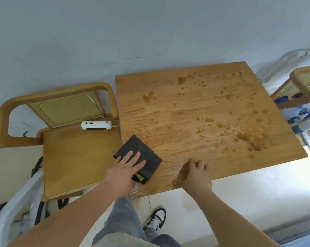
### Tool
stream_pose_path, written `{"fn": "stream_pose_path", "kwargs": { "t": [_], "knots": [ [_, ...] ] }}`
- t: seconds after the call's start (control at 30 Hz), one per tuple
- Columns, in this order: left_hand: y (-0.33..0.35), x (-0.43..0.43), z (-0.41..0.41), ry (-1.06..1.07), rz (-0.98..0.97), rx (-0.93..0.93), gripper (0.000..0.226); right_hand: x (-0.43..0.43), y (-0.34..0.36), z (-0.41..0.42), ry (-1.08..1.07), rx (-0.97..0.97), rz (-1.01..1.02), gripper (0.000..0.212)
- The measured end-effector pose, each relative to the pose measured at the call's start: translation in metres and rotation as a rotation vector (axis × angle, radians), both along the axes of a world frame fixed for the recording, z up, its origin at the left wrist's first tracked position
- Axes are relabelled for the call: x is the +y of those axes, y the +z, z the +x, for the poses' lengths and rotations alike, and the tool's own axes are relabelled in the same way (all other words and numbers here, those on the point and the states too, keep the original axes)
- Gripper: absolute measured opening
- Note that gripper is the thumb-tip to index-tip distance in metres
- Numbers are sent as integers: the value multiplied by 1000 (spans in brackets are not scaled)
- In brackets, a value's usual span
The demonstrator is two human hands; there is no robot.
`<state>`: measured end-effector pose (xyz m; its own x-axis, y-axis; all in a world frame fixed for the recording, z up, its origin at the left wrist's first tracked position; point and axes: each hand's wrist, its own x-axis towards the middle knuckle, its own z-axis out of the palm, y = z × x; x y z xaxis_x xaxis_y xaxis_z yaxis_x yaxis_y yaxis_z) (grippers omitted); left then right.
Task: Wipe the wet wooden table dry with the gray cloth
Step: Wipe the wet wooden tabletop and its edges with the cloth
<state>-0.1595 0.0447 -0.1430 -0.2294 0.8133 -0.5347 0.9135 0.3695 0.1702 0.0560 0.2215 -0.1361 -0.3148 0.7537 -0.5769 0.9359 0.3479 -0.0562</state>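
The wooden table [195, 107] fills the middle of the view, with many dark water drops [243, 136] spread over its right and far parts. A folded gray cloth [140, 148] with a yellow-green tag lies at the table's near left corner. My left hand [127, 168] presses flat on the cloth, fingers spread. To the right of it, my right hand [195, 173] rests on the near edge of the table with curled fingers and holds nothing.
A wooden chair [70, 154] with a cane back stands against the table's left side, a white power strip [96, 125] on its seat. Another cane chair [300, 86] and several bottles are at the right. A wall is behind; my legs and shoe show below.
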Motion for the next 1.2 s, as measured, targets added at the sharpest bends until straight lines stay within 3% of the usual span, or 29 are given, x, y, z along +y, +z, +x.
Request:
{"fn": "stream_pose_path", "kwargs": {
  "t": [0.1, 0.2, 0.33, 0.47, 0.53, 0.7, 0.8, 0.93, 1.03, 1.13, 1.2],
  "knots": [
    [-2, 10, 31, 183, 50, -22, 81, 4, 1, -9, 22, -64, 3, 120],
    [-7, -1, 55, -53, 45, -6, 83, 6, -1, -17, 11, -95, -7, 121],
    [-3, 7, 6, -305, -13, 34, 78, 5, -1, -21, -19, -101, -12, 118],
    [0, 43, -29, 91, 32, -46, 81, 6, -3, -26, -85, -66, -37, 117],
    [0, 53, -21, 126, 38, -60, 79, 8, 0, -28, -104, -92, -62, 116],
    [4, 53, -39, -270, -61, 34, 76, 15, 21, -49, -174, -188, -105, 117],
    [8, 77, -81, -482, -76, 91, 70, 21, 26, -69, -254, -139, -48, 118],
    [4, 113, -126, -390, 27, 129, 73, 27, 22, -101, -334, 32, -35, 121],
    [7, 115, -118, -405, 28, 39, 73, 27, 19, -127, -371, 36, -64, 129],
    [-2, 106, -121, -631, -42, -75, 75, 26, 11, -145, -419, 31, -66, 130],
    [-10, 116, -146, -818, -34, -45, 78, 28, 8, -150, -428, 22, -76, 130]
  ]
}}
